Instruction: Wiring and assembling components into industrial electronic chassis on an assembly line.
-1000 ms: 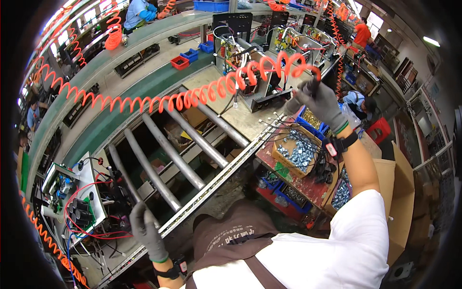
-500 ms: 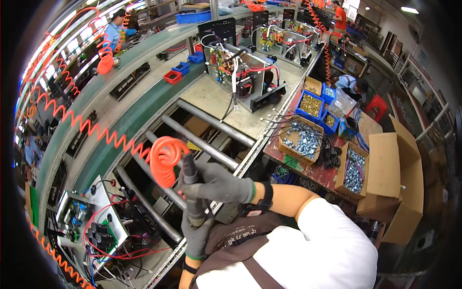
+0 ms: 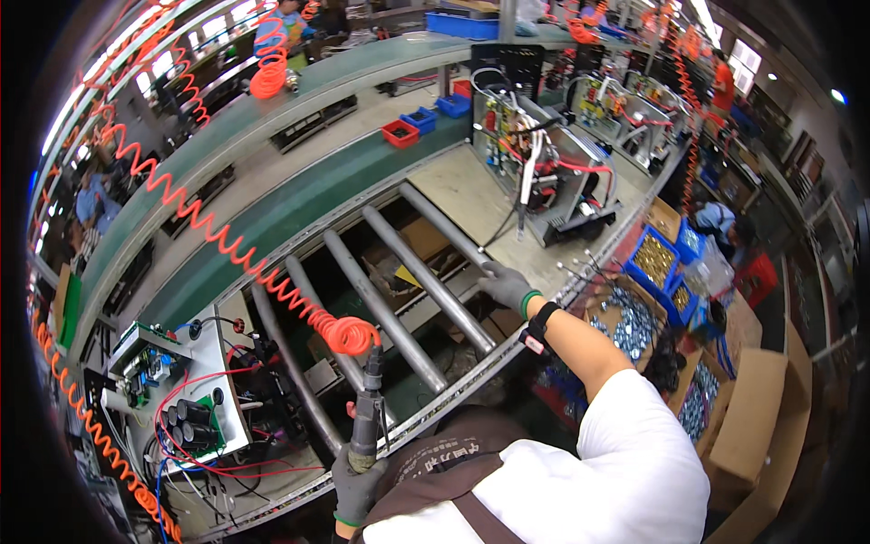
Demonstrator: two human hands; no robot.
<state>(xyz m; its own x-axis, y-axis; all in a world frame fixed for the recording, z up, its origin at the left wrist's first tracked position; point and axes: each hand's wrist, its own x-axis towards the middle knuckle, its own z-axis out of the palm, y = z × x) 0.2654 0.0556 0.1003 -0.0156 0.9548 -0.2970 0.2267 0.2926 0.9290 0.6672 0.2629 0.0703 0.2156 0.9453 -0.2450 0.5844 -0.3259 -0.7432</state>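
My left hand [image 3: 356, 490], in a grey glove, is closed around the lower end of a dark pneumatic screwdriver [image 3: 366, 419], held upright. An orange coiled air hose [image 3: 349, 335] joins its top. My right hand [image 3: 507, 286], gloved too, reaches forward with its fingers stretched out and holds nothing I can see. It lies at the near corner of a pale board [image 3: 458, 186], by the end of a metal roller [image 3: 444, 222]; whether it touches either I cannot tell. On that board stands an opened metal chassis [image 3: 553, 172] with wires and circuit parts.
At left sits another opened unit [image 3: 213, 408] with black capacitors and red cables. Blue bins [image 3: 654, 258] of brass-coloured fasteners and a cardboard box [image 3: 625, 322] of silvery ones are at right. Gaps show between the rollers. Other people [image 3: 716, 218] are farther off.
My right hand has left the screwdriver and moved forward and right to the board. The left hand keeps the screwdriver, now lower. The view has turned, shifting the bench rightward.
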